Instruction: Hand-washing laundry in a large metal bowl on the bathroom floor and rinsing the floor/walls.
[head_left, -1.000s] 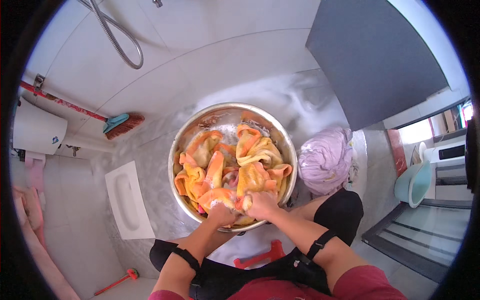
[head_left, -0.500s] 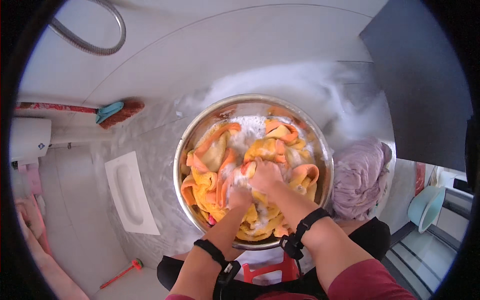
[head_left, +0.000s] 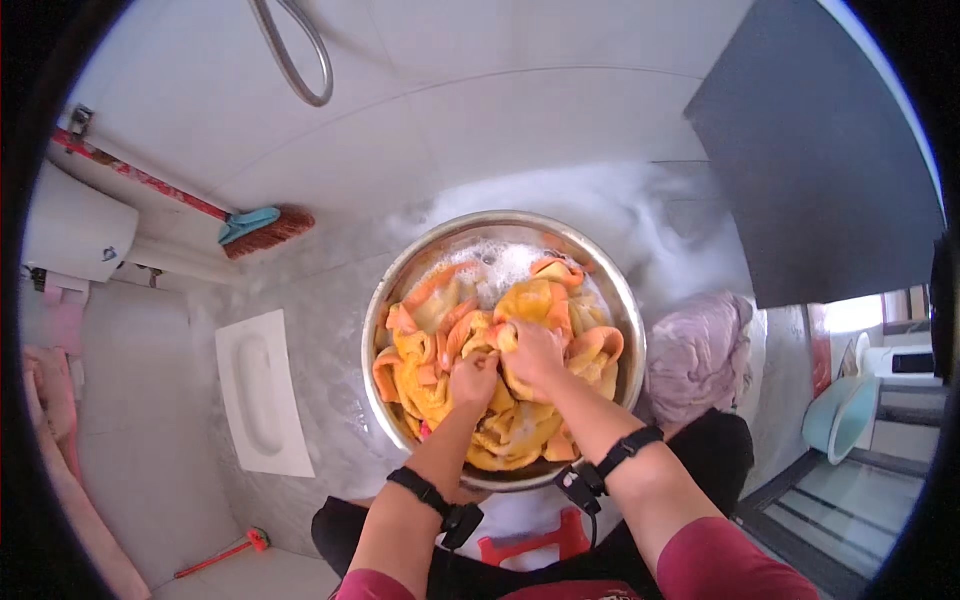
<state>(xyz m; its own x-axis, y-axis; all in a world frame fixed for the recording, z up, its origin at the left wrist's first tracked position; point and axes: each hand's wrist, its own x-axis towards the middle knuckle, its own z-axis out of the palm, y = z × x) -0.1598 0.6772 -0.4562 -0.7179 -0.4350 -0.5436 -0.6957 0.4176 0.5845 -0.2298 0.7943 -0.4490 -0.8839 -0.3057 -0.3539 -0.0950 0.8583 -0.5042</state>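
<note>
A wet yellow blanket (head_left: 420, 385) with orange edging lies bunched in a wide steel basin (head_left: 374, 370) of soapy water. White suds (head_left: 497, 268) gather at the basin's far side. My left hand (head_left: 474, 380) is closed on a fold of the blanket near the middle. Just right of it and slightly farther away, my right hand (head_left: 532, 355) grips another bunched part, knuckles up. The two hands are close together but apart. Folds of cloth hide some of the fingertips.
A lilac cloth bundle (head_left: 698, 358) lies right of the basin, foam (head_left: 600, 190) behind it. A white squat toilet (head_left: 262, 395) is set in the floor at left. A red-handled broom (head_left: 262, 228) leans far left; a dark panel (head_left: 815, 150) stands far right. A red stool (head_left: 535, 540) is below me.
My left hand has come up out of the folds and foam, now showing its closed fingers. My right hand stays gripping the blanket. The whole view has shifted and tilted slightly.
</note>
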